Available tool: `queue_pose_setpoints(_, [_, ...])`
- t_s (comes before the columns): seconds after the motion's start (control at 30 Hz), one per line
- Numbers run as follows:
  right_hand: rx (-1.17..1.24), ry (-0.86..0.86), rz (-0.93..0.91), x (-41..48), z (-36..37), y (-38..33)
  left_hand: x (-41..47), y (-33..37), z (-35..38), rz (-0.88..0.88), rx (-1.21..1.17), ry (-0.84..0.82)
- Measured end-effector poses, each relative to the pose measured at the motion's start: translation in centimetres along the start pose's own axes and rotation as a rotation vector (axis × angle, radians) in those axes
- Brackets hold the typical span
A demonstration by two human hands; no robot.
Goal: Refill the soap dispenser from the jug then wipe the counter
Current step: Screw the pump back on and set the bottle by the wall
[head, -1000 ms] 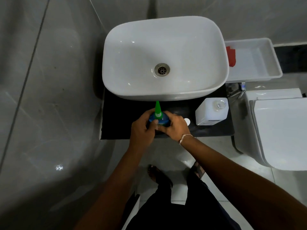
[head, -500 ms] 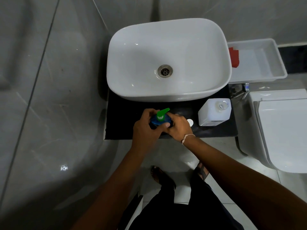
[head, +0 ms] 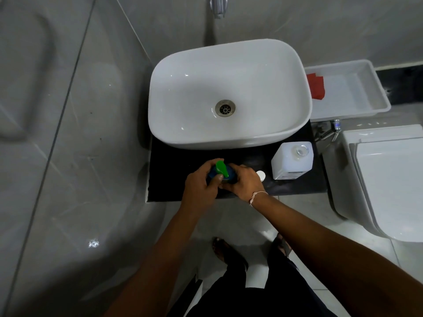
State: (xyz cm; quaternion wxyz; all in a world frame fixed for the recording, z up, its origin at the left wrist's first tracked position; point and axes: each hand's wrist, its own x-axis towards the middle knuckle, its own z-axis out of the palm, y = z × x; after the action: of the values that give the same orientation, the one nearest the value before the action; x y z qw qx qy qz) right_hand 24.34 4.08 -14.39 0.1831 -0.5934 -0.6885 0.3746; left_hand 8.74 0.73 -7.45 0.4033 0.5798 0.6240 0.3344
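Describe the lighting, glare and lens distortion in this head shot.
Head view: dim and flat; small glare specks on the white sink and a bright spot on the left wall tile; wide-angle bending curves the tile seams; the hands on the soap dispenser are slightly soft.

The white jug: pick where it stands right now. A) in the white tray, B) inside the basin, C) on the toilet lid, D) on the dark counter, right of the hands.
D: the white jug stands upright on the dark counter, in front of the basin, to the right of both hands; its mouth is open, and a small white cap lies beside it.
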Motion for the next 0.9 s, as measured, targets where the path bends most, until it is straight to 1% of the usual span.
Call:
queue_pose_setpoints(0.07, [0.000, 0.008, -0.010, -0.1, 0.1, 0.0, -0.2, 0.0, -0.1, -0.013, -0.011, -0.004])
queue_pose_setpoints(0.17, [-0.016, 0.005, -0.001, 0.0, 0.2, 0.1, -0.2, -0.1, 0.0, 0.007, 0.019, 0.043])
queue_pose_setpoints(0.33, [-0.025, 0.002, 0.007, 0.1, 0.3, 0.2, -0.1, -0.2, -0.2, -0.012, -0.020, -0.047])
queue_pose_setpoints(0.43, [-0.024, 0.004, 0.010, 0.0, 0.4, 0.1, -0.3, -0.4, -0.2, -0.022, -0.015, 0.018])
queue_pose_setpoints(0.5, [-0.024, -0.003, 0.023, 0.0, 0.4, 0.1, -0.2, -0.4, 0.0, 0.006, 0.001, 0.050])
queue_pose_setpoints(0.7, [-0.008, -0.013, 0.034, 0.0, 0.3, 0.2, -0.1, -0.1, -0.3, 0.013, -0.026, -0.052])
queue_pose_setpoints(0.77, [-0.013, -0.009, 0.027, -0.1, 0.4, 0.1, -0.6, -0.2, -0.6, 0.002, -0.052, -0.063])
queue_pose_setpoints(0.9, [-0.019, -0.005, 0.036, -0.2, 0.5, 0.2, -1.6, 0.0, -0.8, 0.000, -0.108, 0.086])
